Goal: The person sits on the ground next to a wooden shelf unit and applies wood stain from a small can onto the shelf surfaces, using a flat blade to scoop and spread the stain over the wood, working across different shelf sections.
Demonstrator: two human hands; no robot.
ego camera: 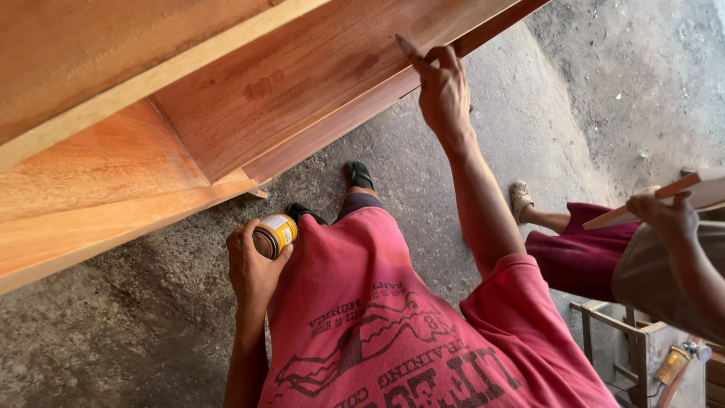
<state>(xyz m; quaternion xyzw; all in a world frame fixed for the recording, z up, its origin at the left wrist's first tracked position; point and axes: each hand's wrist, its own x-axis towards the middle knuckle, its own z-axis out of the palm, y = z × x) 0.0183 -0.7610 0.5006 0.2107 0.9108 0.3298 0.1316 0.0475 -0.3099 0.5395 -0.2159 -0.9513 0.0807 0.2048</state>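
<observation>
Rough concrete floor [136, 332] beneath a reddish wooden cabinet frame [249, 98]. Left hand [253, 264], closed around one small yellow-labelled tin [273, 234], carries it low at the hip, apparently within reach. Right hand [444, 87], fingers pinched on one thin applicator [405, 47], its kind unclear, presses it to a panel. A second person's hand [664, 215] grips one board [657, 198].

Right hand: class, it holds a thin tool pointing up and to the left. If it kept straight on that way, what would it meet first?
The right hand and its thin tool already seem to touch the reddish wooden board, so the board comes first, though depth is unclear.
</observation>
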